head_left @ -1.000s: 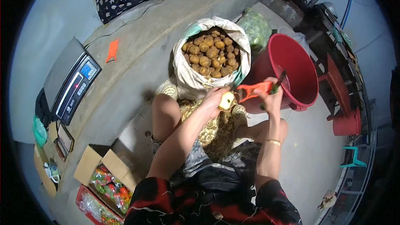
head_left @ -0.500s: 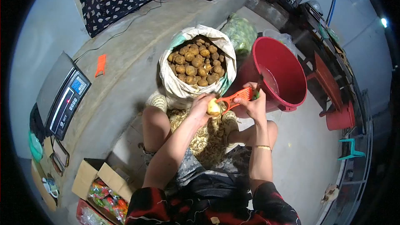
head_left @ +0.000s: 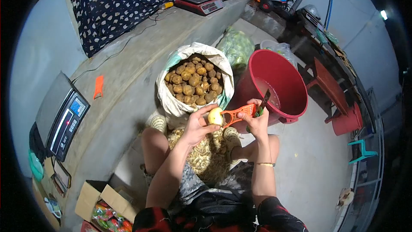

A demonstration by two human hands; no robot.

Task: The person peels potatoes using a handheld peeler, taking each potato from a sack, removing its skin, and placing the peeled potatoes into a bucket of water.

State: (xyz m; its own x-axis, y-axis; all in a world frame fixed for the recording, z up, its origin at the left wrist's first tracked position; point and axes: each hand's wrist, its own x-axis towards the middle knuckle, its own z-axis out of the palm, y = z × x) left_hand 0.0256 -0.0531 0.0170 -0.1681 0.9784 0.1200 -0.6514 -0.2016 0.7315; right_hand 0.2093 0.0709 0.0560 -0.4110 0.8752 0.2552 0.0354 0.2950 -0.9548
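My left hand [head_left: 196, 128] is closed around a potato [head_left: 215, 116], whose pale yellow flesh is bared on the upper side. In my right hand [head_left: 258, 123] is an orange peeler [head_left: 239, 114], its head against the potato's right side. A dark blade [head_left: 266, 97], with something green at its base, also sticks up from the right hand; it looks like a knife. Beyond my hands stands an open white sack [head_left: 172, 100] full of unpeeled potatoes [head_left: 195, 79]. A heap of peelings [head_left: 204, 159] lies between my feet, below the hands.
A large red bucket [head_left: 301, 99] with some liquid inside stands right of the sack. Behind is a green-filled plastic bag [head_left: 236, 47]. On the left ledge are a digital scale [head_left: 71, 120] and another orange peeler [head_left: 98, 87]. A cardboard box [head_left: 89, 199] holds bagged peppers.
The view has shifted, so the sack and bucket appear lower and further left. The potato has turned in my left hand, showing more pale flesh. The dark blade now shows more clearly.
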